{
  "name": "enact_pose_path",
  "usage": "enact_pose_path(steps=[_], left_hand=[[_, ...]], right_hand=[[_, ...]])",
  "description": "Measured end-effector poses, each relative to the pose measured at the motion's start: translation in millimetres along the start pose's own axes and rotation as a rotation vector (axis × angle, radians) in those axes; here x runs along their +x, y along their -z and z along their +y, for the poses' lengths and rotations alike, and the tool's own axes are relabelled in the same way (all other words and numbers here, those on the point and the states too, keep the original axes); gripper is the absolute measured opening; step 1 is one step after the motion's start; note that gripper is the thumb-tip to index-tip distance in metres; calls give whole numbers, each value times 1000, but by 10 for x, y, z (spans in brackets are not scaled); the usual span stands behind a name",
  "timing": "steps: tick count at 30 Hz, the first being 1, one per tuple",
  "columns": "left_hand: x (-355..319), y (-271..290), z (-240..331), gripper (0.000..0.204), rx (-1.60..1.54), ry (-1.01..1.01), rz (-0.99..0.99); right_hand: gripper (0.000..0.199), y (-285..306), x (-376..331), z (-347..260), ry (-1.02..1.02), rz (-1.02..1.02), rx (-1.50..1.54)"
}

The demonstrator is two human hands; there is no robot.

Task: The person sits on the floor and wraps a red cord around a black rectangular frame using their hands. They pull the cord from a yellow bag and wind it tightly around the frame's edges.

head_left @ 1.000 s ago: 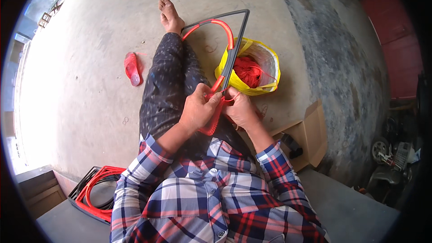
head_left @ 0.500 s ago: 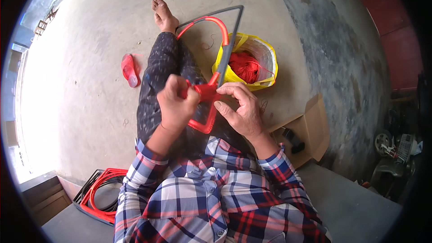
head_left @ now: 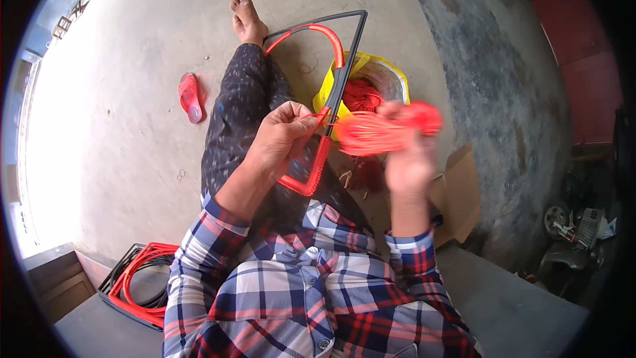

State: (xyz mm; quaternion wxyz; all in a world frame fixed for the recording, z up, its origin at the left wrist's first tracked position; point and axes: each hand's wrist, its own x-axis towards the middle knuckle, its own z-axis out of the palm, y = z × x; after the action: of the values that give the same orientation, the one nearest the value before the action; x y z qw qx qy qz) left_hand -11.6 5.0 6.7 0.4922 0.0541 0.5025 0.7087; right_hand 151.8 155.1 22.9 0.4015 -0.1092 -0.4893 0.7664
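A black frame point(head_left: 356, 43) with rounded corners rests across my lap, partly wrapped in red cord point(head_left: 317, 169) along its near part. My left hand point(head_left: 281, 136) is closed at the frame's side, pinching the red cord between thumb and fingers. To the right of the frame, my right hand point(head_left: 409, 166) grips a bundle of red cord point(head_left: 374, 132); both are smeared by motion. Strands run from the bundle toward the frame near my left fingertips. Behind the bundle stands a yellow bag point(head_left: 391, 63), holding more red cord point(head_left: 361, 95).
An open cardboard box point(head_left: 462, 189) lies to the right, partly behind my right arm. Black and red frames point(head_left: 136, 285) are stacked on the grey surface at lower left. A red slipper point(head_left: 190, 98) lies on the floor beside my leg. Odds and ends point(head_left: 583, 225) sit far right.
The red cord bundle has gone from my left hand at the frame to my right hand, which has swung out to the right. My left hand has shifted slightly right and now pinches cord.
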Motion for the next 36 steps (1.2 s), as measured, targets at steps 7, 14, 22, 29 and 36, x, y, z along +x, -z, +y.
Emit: enact_pose_path(steps=[7, 14, 22, 29, 36], left_hand=[[110, 81, -213, 9, 301, -138, -12], [199, 180, -344, 33, 501, -143, 122], [181, 107, -341, 35, 223, 51, 35], [284, 74, -346, 22, 247, 90, 48], [347, 40, -352, 10, 284, 121, 84]], right_hand=[[22, 1357, 82, -910, 138, 287, 146], [39, 449, -220, 469, -448, 218, -113], [10, 417, -283, 641, -677, 80, -137], [13, 697, -542, -243, -339, 117, 1], [16, 852, -889, -665, -278, -132, 33]])
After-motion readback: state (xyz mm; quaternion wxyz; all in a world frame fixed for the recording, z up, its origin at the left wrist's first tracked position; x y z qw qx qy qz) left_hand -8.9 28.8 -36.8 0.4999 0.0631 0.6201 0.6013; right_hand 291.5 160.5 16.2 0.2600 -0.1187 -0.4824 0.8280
